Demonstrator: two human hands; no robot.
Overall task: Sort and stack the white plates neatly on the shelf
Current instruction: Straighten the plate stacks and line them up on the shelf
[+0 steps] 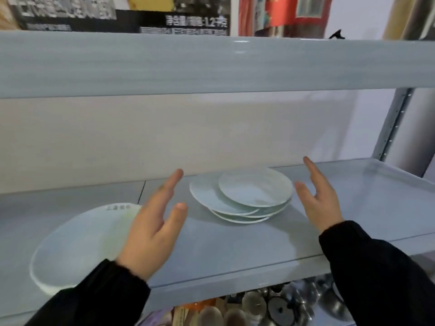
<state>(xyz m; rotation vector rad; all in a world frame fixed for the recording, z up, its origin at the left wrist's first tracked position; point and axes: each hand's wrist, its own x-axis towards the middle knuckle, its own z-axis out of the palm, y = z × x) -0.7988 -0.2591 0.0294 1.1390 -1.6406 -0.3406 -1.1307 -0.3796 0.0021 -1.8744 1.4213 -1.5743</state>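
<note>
Grey-blue metal shelving fills the view, and the middle shelf (353, 208) carries the work. Near its centre sits an untidy stack of white plates (235, 208), four or so, fanned out of line; the top plate (255, 188) lies shifted to the right and back of those under it. A larger white dish (77, 245) rests apart at the left, close to the front lip and partly hidden by the left hand (153, 222).

Both hands are empty, fingers straight and spread, palms facing each other. The left hand hovers just left of the stack, and the right hand (320, 196) just right of it, neither touching a rim.

The step looks like squaring up the stack. It would go best with both palms meeting opposite rims at once and closing evenly, so the plates slide into line rather than the whole pile skating sideways. Glazed plates slip easily, so gentle pressure low on the rims should do. The left sleeve passes over the large dish, so that arm needs care not to nudge it off the lip.
</note>
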